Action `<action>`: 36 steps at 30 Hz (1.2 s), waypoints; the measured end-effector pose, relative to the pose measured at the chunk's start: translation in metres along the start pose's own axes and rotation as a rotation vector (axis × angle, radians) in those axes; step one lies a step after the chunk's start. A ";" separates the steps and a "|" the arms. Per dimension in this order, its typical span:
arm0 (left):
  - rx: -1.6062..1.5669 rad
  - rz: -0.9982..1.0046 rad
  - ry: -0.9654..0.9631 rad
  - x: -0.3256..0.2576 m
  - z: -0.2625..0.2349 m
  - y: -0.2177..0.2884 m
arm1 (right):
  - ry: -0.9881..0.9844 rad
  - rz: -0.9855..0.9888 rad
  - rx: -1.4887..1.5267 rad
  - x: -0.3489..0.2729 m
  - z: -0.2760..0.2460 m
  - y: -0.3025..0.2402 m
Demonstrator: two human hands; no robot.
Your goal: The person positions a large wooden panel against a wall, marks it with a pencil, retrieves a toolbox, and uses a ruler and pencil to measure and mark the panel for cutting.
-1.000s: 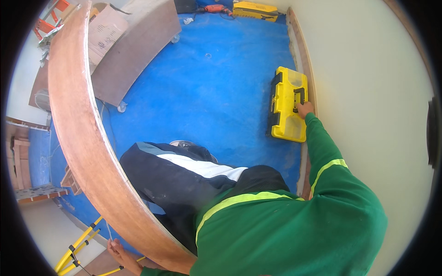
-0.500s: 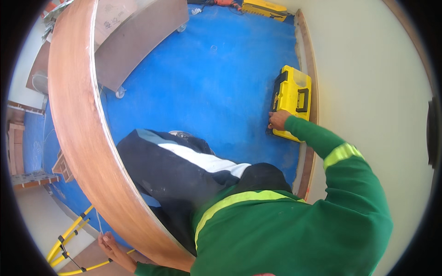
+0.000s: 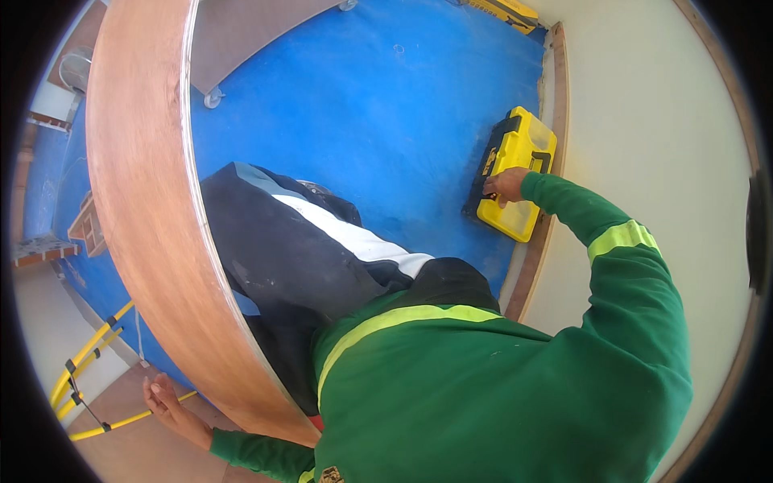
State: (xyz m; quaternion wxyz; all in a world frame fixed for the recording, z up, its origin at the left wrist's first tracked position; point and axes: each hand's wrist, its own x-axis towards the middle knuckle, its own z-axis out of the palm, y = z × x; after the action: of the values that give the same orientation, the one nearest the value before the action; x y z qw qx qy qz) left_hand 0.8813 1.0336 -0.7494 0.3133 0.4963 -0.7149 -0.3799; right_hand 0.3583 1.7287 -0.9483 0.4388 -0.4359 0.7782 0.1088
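Note:
A yellow toolbox (image 3: 519,161) with a black edge lies on the blue floor (image 3: 378,121) against the wooden skirting (image 3: 555,97). My right hand (image 3: 506,187) reaches out in a green sleeve and curls over the box's near black edge. A long brown wooden board (image 3: 145,193) stands on edge and runs from the top left down to my body. My left hand (image 3: 165,400) lies beyond the board's lower end with its fingers stretched out flat, holding nothing. My dark trousers with a white stripe (image 3: 322,241) fill the middle.
A cream wall (image 3: 644,121) rises on the right. A second yellow case (image 3: 503,8) lies at the top by the wall. A grey panel on a caster wheel (image 3: 213,98) stands at the top left. Yellow rods (image 3: 88,378) and bricks (image 3: 87,229) are at the left.
My right hand has slid from the toolbox's wall side to its near black edge. The view has tilted, and my left hand has shifted slightly beside the board.

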 end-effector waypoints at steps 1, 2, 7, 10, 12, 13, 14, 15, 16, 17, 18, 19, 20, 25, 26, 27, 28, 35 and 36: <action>0.011 -0.001 -0.010 -0.002 0.005 -0.001 | -0.035 0.063 -0.026 0.003 -0.003 0.000; 0.027 -0.006 -0.032 -0.004 0.008 -0.002 | -0.098 0.063 -0.055 0.009 -0.007 -0.004; -0.016 0.005 -0.126 -0.013 0.022 -0.007 | -0.205 0.028 -0.032 0.037 -0.030 0.002; -0.079 -0.034 -0.127 -0.020 0.025 -0.012 | -0.205 -0.032 -0.074 0.050 -0.031 0.016; -0.110 -0.076 -0.078 -0.023 0.031 -0.015 | -0.340 -0.007 -0.130 0.067 -0.030 0.024; -0.103 -0.059 -0.070 -0.024 0.035 -0.016 | -0.481 0.043 -0.154 0.086 -0.028 0.024; -0.096 -0.051 -0.067 -0.024 0.039 -0.015 | -0.610 0.079 -0.192 0.098 -0.025 0.023; -0.097 -0.053 -0.063 -0.024 0.042 -0.014 | -0.732 0.053 -0.209 0.110 -0.022 0.022; -0.067 -0.034 -0.075 -0.023 0.044 -0.012 | -0.834 0.015 -0.249 0.122 -0.022 0.020; -0.048 -0.030 -0.086 -0.024 0.046 -0.009 | -0.935 -0.021 -0.297 0.133 -0.025 0.019; -0.032 -0.028 -0.096 -0.024 0.048 -0.007 | -1.008 -0.033 -0.346 0.142 -0.026 0.016; -0.054 -0.030 -0.119 -0.025 0.050 -0.005 | -1.079 -0.040 -0.394 0.147 -0.026 0.012; -0.049 -0.028 -0.094 -0.025 0.051 -0.004 | -1.151 -0.025 -0.470 0.151 -0.026 0.009; 0.028 0.003 -0.008 -0.029 0.057 -0.011 | -0.792 -0.064 -0.495 0.130 -0.022 0.007; 0.037 -0.001 -0.022 -0.028 0.056 -0.014 | -0.680 -0.122 -0.439 0.116 -0.019 0.008; 0.044 -0.003 -0.023 -0.028 0.058 -0.016 | -0.560 -0.180 -0.396 0.109 -0.023 0.015; 0.052 -0.022 -0.008 -0.026 0.058 -0.019 | -0.578 -0.141 -0.396 0.104 -0.029 0.017; 0.072 -0.013 0.011 -0.022 0.057 -0.027 | -0.389 -0.028 -0.230 0.046 -0.038 -0.004; 0.073 -0.013 0.013 -0.021 0.057 -0.027 | -0.354 0.010 -0.125 0.040 -0.039 -0.007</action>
State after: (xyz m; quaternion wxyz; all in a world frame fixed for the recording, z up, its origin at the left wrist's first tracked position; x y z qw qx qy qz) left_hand 0.8536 1.0609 -0.8035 0.2972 0.5147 -0.7230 -0.3522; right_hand 0.3312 1.6796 -0.9553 0.5401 -0.4326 0.6829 0.2342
